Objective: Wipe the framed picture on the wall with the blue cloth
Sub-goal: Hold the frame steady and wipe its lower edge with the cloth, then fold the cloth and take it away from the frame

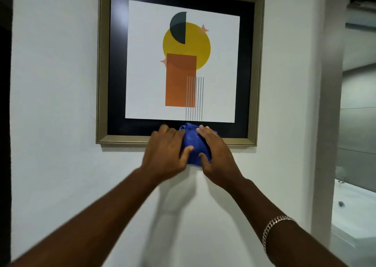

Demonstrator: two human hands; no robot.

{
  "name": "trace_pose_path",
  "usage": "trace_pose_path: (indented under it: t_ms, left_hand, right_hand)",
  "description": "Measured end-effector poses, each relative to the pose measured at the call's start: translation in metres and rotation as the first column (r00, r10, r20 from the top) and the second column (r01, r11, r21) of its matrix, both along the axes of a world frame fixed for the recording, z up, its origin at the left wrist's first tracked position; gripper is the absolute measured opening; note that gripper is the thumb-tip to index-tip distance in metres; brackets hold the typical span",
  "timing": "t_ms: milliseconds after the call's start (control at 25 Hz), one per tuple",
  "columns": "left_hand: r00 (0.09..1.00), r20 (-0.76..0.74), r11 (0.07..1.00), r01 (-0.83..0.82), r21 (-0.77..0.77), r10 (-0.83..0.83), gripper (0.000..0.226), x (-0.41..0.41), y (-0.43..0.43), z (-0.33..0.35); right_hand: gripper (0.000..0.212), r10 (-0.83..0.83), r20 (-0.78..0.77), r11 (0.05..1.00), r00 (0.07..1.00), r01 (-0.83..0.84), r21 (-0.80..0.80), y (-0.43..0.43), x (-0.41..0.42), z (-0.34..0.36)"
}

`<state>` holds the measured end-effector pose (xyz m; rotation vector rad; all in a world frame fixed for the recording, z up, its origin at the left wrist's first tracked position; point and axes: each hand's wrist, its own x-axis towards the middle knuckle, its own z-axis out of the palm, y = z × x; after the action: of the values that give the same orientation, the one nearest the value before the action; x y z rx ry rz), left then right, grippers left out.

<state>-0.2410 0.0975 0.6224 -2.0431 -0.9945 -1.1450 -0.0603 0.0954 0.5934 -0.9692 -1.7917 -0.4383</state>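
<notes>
The framed picture [180, 63] hangs on the white wall, with a beige-gold frame, a black mat and a print of a yellow circle, an orange rectangle and a dark half-disc. A bunched blue cloth [194, 142] sits against the frame's bottom edge, at its middle. My left hand [165, 149] grips the cloth from the left, fingertips reaching onto the black mat. My right hand [215, 150] grips it from the right, thumb pressed into the cloth's lower part. Both hands cover part of the bottom frame rail.
The white wall [55, 104] spreads around the picture. A wall corner [325, 124] runs down the right side, and beyond it is a white bathtub [354, 216] with grey tiled walls. A dark opening [4, 124] borders the far left. A silver bracelet [272, 230] circles my right wrist.
</notes>
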Motion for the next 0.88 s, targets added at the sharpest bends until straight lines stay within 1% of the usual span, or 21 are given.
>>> trace_pose_path:
  t_ms: [80, 120, 160, 200, 280, 360, 400, 440, 480, 560, 600, 640, 680, 760, 880]
  left_hand:
    - [0.992, 0.113, 0.992, 0.065, -0.105, -0.053, 0.056, 0.020, -0.002, -0.015]
    - [0.977, 0.194, 0.985, 0.117, -0.130, -0.091, 0.059, 0.028, -0.005, -0.020]
    - [0.942, 0.301, 0.970, 0.197, -0.143, -0.147, 0.058, 0.034, -0.008, -0.025]
    - [0.882, 0.419, 0.943, 0.300, -0.142, -0.217, 0.055, 0.039, -0.012, -0.028]
    - [0.714, 0.614, 0.860, 0.498, -0.110, -0.335, 0.050, 0.050, -0.023, -0.037]
    - [0.586, 0.715, 0.788, 0.611, -0.080, -0.381, 0.048, 0.058, -0.033, -0.049]
    - [0.535, 0.747, 0.750, 0.657, -0.075, -0.393, 0.047, 0.064, -0.037, -0.058]
    - [0.497, 0.775, 0.705, 0.703, -0.096, -0.390, 0.046, 0.077, -0.040, -0.074]
    - [0.466, 0.793, 0.668, 0.737, -0.102, -0.392, 0.046, 0.083, -0.044, -0.085]
    - [0.454, 0.808, 0.634, 0.762, -0.134, -0.375, 0.045, 0.097, -0.051, -0.111]
    - [0.460, 0.819, 0.614, 0.770, -0.176, -0.342, 0.045, 0.110, -0.054, -0.134]
    - [0.465, 0.827, 0.604, 0.771, -0.203, -0.316, 0.044, 0.121, -0.056, -0.154]
    - [0.478, 0.833, 0.591, 0.769, -0.245, -0.277, 0.044, 0.132, -0.058, -0.177]
    - [0.524, 0.837, 0.541, 0.755, -0.372, -0.157, 0.045, 0.160, -0.066, -0.242]
    - [0.589, 0.808, 0.445, 0.719, -0.534, 0.019, 0.046, 0.191, -0.080, -0.352]
  right_hand:
    - [0.066, -0.011, -0.050, 1.000, 0.999, 0.011, -0.011, -0.003, 0.003, 0.000]
    - [0.067, -0.012, -0.072, 1.000, 0.997, 0.011, -0.011, -0.005, 0.005, 0.000]
    - [0.067, -0.004, -0.091, 1.000, 0.996, 0.004, -0.009, -0.008, 0.006, -0.002]
    - [0.067, 0.010, -0.117, 1.000, 0.993, -0.010, -0.002, -0.011, 0.007, -0.004]
    - [0.067, 0.053, -0.234, 0.998, 0.971, -0.047, 0.031, -0.023, 0.010, -0.013]
    - [0.066, 0.096, -0.390, 0.995, 0.916, -0.073, 0.072, -0.040, 0.016, -0.027]
    - [0.066, 0.115, -0.470, 0.993, 0.875, -0.099, 0.058, -0.045, 0.020, -0.036]
    - [0.067, 0.123, -0.554, 0.990, 0.824, -0.140, 0.011, -0.051, 0.031, -0.054]
    - [0.066, 0.147, -0.636, 0.977, 0.757, -0.212, -0.027, -0.058, 0.037, -0.066]
    - [0.063, 0.144, -0.758, 0.937, 0.637, -0.333, -0.102, -0.071, 0.053, -0.093]
    - [0.061, 0.098, -0.798, 0.920, 0.594, -0.360, -0.155, -0.077, 0.066, -0.114]
    - [0.059, 0.062, -0.819, 0.910, 0.571, -0.369, -0.188, -0.083, 0.078, -0.129]
    - [0.058, 0.011, -0.822, 0.901, 0.570, -0.363, -0.239, -0.087, 0.090, -0.148]
    - [0.057, -0.149, -0.786, 0.873, 0.601, -0.293, -0.389, -0.099, 0.115, -0.207]
    - [0.060, -0.362, -0.689, 0.775, 0.628, -0.208, -0.597, -0.119, 0.146, -0.313]
